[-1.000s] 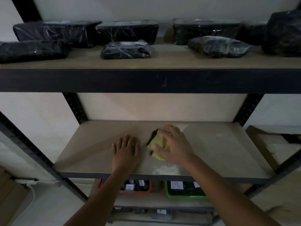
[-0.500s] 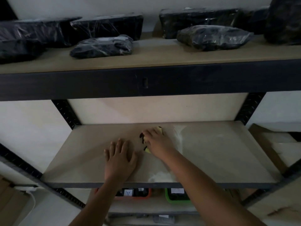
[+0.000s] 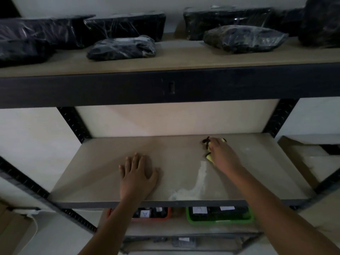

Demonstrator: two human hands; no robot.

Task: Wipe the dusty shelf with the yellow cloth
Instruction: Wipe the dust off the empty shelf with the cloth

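On the middle shelf (image 3: 103, 162) of a dark metal rack, two bare hands are at work. The right hand (image 3: 221, 156) reaches toward the back of the shelf and presses down on the yellow cloth (image 3: 209, 158). Its fingers curl over the cloth and hold it, so only small yellow bits peek out at the fingertips and by the thumb. A dark part of the cloth sticks out just left of the fingers. A pale streak of dust (image 3: 199, 178) runs from the cloth down to the front edge of the shelf.

The left hand (image 3: 137, 176) lies flat on the shelf near the front, fingers straight and a little spread, holding nothing.

Up on the top shelf (image 3: 184, 56) sit black packages (image 3: 121, 47) wrapped in shiny plastic. Below the middle shelf are an orange tray (image 3: 166, 215) and a green tray (image 3: 220, 219).
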